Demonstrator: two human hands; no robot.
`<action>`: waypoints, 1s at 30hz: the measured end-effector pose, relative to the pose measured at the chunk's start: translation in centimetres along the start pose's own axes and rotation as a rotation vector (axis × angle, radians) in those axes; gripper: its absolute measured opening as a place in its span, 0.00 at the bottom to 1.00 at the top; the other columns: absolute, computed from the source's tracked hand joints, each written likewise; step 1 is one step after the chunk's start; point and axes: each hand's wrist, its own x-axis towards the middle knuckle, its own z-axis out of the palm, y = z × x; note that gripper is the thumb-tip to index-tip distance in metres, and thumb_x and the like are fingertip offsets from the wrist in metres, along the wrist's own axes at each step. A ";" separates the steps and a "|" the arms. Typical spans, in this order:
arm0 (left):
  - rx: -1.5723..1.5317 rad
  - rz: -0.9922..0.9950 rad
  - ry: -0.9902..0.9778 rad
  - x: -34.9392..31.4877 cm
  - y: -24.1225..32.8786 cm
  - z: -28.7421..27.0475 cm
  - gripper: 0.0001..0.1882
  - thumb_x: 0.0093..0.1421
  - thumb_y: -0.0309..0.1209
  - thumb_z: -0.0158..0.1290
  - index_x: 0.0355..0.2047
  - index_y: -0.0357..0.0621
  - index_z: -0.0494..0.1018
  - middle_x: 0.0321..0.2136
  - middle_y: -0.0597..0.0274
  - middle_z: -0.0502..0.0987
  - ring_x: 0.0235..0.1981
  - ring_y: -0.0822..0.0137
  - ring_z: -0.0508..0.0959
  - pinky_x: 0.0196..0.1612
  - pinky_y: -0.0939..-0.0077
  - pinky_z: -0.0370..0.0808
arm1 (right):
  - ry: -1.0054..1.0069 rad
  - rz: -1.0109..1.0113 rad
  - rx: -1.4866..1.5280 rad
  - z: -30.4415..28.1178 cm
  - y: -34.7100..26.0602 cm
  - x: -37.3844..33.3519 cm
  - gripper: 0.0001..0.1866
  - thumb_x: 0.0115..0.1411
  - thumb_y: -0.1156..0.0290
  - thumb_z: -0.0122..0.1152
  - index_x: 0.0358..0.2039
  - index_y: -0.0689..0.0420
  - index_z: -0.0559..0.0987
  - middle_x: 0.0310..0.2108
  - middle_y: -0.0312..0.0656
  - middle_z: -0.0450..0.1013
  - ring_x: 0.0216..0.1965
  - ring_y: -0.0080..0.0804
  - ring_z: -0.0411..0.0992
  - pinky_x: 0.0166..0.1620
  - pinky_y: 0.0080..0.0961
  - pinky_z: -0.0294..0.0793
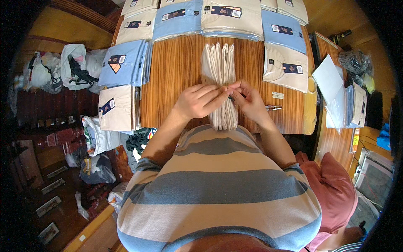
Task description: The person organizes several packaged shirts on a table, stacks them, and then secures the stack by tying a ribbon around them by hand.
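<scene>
A bundle of beige folded garments in clear plastic (219, 59) stands on its folded edges on the wooden table in front of me, squeezed narrow at its middle. My left hand (199, 101) lies over that narrow middle, its thumb and fingers pinched together. From the other side my right hand (248, 100) meets it, thumb and forefinger closed in a pinch. The fingertips nearly touch above the bundle; what they grip is too small to make out. A small metal cutting tool (273, 108) and small pale strips (278, 95) lie to the right of my right hand.
Bagged folded shirts, beige (233, 21) and blue (124, 63), with dark tags, line the table's far, left and right sides. Stuffed plastic bags (77, 67) are at left. A side surface at right holds a white sheet (326, 77). Reddish cloth (329, 195) is near my right.
</scene>
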 end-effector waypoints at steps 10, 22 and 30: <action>-0.668 -0.815 0.033 0.4 0.7 0.3 0.15 0.60 0.23 0.64 0.48 0.38 0.78 0.29 0.62 0.81 0.29 0.71 0.80 0.32 0.74 0.76 | 0.103 -0.721 -1.192 0.0 -3.9 2.7 0.11 0.57 0.77 0.68 0.39 0.58 0.76 0.31 0.40 0.78 0.28 0.42 0.76 0.30 0.36 0.79; -1.230 -1.117 -0.131 -0.1 -1.7 1.8 0.06 0.67 0.28 0.61 0.36 0.38 0.82 0.28 0.69 0.80 0.26 0.82 0.74 0.27 0.84 0.69 | 0.024 -0.694 -1.121 -1.1 -3.4 4.3 0.08 0.58 0.67 0.65 0.36 0.54 0.77 0.31 0.44 0.79 0.33 0.43 0.81 0.32 0.38 0.81; -0.653 -0.818 -0.016 1.9 0.6 1.8 0.03 0.60 0.21 0.64 0.33 0.35 0.81 0.25 0.60 0.75 0.24 0.71 0.74 0.27 0.74 0.69 | -0.312 -0.415 -1.122 1.1 -5.7 -3.5 0.13 0.64 0.60 0.64 0.27 0.55 0.79 0.19 0.47 0.76 0.22 0.47 0.78 0.26 0.44 0.76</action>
